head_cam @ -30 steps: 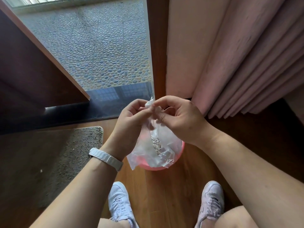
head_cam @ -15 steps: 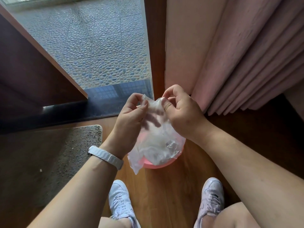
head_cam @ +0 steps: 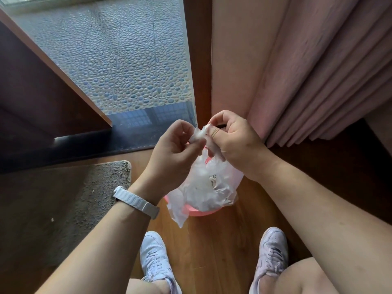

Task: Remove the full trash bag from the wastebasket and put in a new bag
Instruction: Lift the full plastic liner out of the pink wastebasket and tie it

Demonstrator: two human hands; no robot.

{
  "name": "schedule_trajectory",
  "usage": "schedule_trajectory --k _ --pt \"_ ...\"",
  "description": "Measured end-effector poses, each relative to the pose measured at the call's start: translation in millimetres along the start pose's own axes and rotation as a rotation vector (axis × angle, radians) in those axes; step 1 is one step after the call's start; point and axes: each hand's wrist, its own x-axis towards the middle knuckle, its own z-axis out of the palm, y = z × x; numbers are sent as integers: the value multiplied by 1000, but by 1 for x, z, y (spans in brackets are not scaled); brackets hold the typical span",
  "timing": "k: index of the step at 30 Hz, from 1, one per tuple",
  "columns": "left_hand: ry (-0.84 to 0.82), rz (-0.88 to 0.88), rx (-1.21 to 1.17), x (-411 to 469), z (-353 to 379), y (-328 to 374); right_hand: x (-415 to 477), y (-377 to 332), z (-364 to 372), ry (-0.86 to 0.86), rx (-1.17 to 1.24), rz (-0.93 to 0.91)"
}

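A: Hands?
B: Left hand [head_cam: 176, 143] and right hand [head_cam: 231, 139] meet at frame centre, both pinching the gathered top of the clear trash bag [head_cam: 207, 187]. Fingers pressed onto the twisted plastic between them.

A: Where's the bag?
B: Hanging below the hands, over the pink wastebasket [head_cam: 197, 212]. Whether its bottom sits inside the rim, cannot tell. A loose flap droops past the rim at 7 o'clock. Crumpled stuff inside, too blurry to name.

A: Surroundings?
B: Wood floor [head_cam: 212, 251]. Grey mat [head_cam: 84, 198] at 9 o'clock of the basket, pink curtain [head_cam: 307, 71] at 1 o'clock, pebble-pattern tiles [head_cam: 127, 60] at 11 o'clock. White shoes at 6 o'clock: left one [head_cam: 154, 257], right one [head_cam: 271, 253]. White watch band [head_cam: 135, 201] on the left wrist.
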Motion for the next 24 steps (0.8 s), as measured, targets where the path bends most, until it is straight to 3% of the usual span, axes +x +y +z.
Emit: schedule_trajectory --k 11,16,24 --pt "-79 -51 88 1 -16 -4 0 6 2 92 -115 43" --pt "-71 -4 161 -2 -15 -9 2 9 -5 -80 -119 104" --pt "87 67 176 -2 -14 -7 -2 4 -8 -302 -372 -22"
